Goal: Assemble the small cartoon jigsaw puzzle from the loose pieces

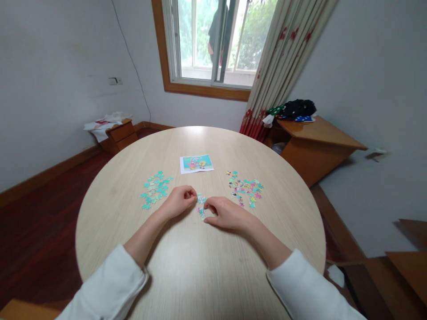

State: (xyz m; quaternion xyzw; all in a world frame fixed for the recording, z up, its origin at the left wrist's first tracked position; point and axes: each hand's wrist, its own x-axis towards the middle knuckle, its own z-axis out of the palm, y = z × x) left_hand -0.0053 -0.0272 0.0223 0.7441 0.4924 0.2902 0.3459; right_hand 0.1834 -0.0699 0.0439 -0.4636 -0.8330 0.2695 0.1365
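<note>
A small joined cluster of jigsaw puzzle pieces lies on the round table between my hands. My left hand is at the cluster's upper left, fingers curled and thumb and fingertips drawn together; whatever they hold, if anything, is too small to make out. At the cluster's right edge, my right hand rests with thumb and forefinger apart, tips close to the pieces. Loose turquoise puzzle pieces are spread to the left. Mixed-colour puzzle pieces are scattered to the right.
Beyond the hands lies a printed picture card with cartoon figures. A wooden desk with a heap of cloth stands at right. A small cabinet is at back left. Outside the window a person is partly visible.
</note>
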